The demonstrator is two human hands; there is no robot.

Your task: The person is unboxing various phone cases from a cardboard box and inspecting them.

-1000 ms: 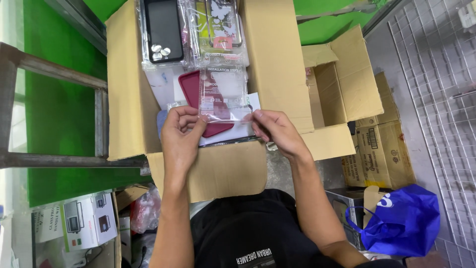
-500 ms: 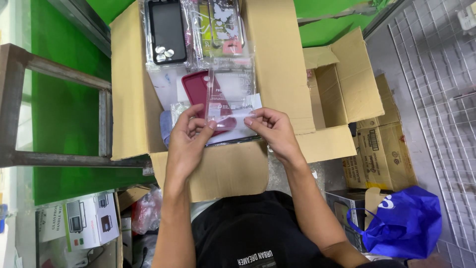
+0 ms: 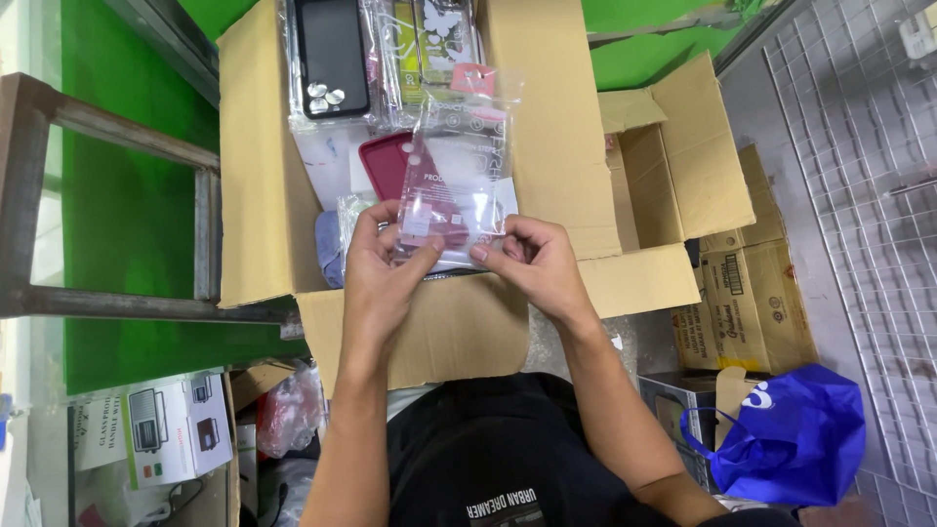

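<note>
We hold a clear plastic bag [image 3: 459, 166] upright over the open cardboard box [image 3: 259, 176], both hands at its lower edge. Our left hand [image 3: 383, 263] pinches the bag's lower left corner, thumb on the near face and fingers curled behind it. Our right hand [image 3: 535, 259] pinches the lower right corner the same way, thumb in front and fingers bent behind. The two hands sit close together, thumbs nearly meeting at the bottom edge of the bag. The bag stands tall from our grip, with a small pink tab at its top.

Seen partly through the bag, a dark red phone case [image 3: 386, 161] lies inside the box. Farther in, a black phone case [image 3: 332, 59] rests in its own clear wrapper, and a printed case [image 3: 444, 34] lies just right of it. To the right stands a smaller open carton [image 3: 683, 166]. Near our right elbow sits a blue bag [image 3: 795, 434]. At the near left lies a white product box [image 3: 161, 429].
</note>
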